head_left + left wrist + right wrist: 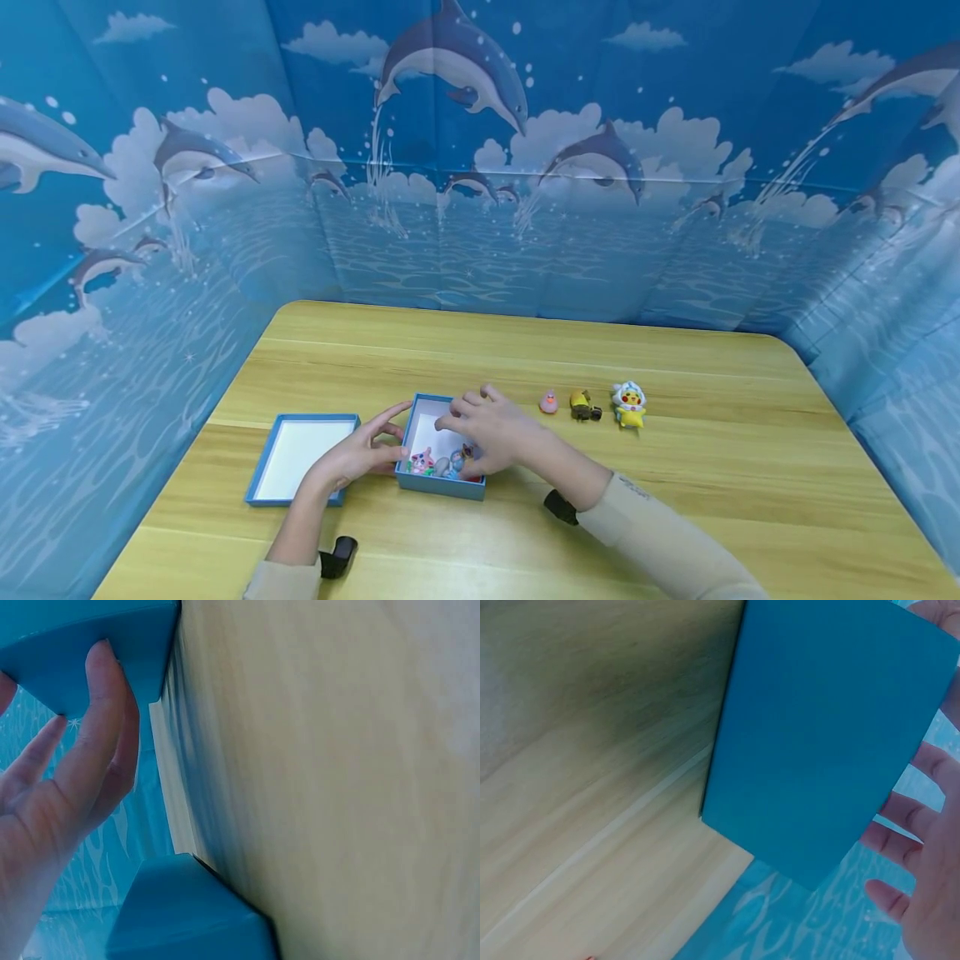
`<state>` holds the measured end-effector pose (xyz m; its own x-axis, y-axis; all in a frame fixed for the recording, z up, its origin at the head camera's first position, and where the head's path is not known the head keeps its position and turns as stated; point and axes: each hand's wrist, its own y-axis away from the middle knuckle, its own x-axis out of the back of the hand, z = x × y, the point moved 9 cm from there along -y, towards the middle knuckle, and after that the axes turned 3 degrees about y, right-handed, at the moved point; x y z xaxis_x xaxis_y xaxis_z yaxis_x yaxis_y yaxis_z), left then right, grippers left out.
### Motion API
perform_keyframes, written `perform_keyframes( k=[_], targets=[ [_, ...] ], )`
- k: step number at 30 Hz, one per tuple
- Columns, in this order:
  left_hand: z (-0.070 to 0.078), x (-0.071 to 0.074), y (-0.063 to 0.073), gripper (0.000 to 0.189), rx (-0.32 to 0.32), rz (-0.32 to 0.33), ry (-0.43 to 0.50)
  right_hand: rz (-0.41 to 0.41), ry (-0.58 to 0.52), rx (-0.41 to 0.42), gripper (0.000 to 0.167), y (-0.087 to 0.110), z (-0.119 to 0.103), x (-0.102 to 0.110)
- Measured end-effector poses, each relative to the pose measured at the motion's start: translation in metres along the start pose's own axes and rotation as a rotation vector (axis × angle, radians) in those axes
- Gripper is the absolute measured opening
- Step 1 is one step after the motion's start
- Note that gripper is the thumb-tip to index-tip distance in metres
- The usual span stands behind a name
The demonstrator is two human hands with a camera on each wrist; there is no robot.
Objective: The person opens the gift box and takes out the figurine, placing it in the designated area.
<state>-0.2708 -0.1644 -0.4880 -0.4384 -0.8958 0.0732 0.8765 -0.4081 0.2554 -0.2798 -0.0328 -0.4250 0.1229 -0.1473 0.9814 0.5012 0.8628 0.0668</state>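
A blue box [441, 485] with a white inside stands on the table, several small toy figures in its near end. Among these are a pink figure [422, 461] and a blue figure [455, 463]. At the box's left side, my left hand [358, 454] touches the outer wall with its fingertips, the thumb by the rim. The left wrist view shows a finger [105, 682] pressed to that wall. My right hand [495, 432] is over the box's right part, fingers spread and thumb low by the figures. It partly hides the box's right side and the toys there.
A blue lid [315, 454], white inside, lies left of the box. To the right stand a small pink duck-like toy [549, 402], a yellow and brown toy [581, 405] and a yellow figure with a white hood [630, 405]. A dolphin-print curtain [480, 250] surrounds the table.
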Motion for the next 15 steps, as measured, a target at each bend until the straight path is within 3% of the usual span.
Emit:
perform_keyframes(
  k=[15],
  targets=[
    [0.0, 0.0002, 0.0001, 0.07, 0.005, -0.005, 0.005, -0.155, 0.085, -0.02, 0.068, -0.0072, -0.0056, -0.0078]
  ],
)
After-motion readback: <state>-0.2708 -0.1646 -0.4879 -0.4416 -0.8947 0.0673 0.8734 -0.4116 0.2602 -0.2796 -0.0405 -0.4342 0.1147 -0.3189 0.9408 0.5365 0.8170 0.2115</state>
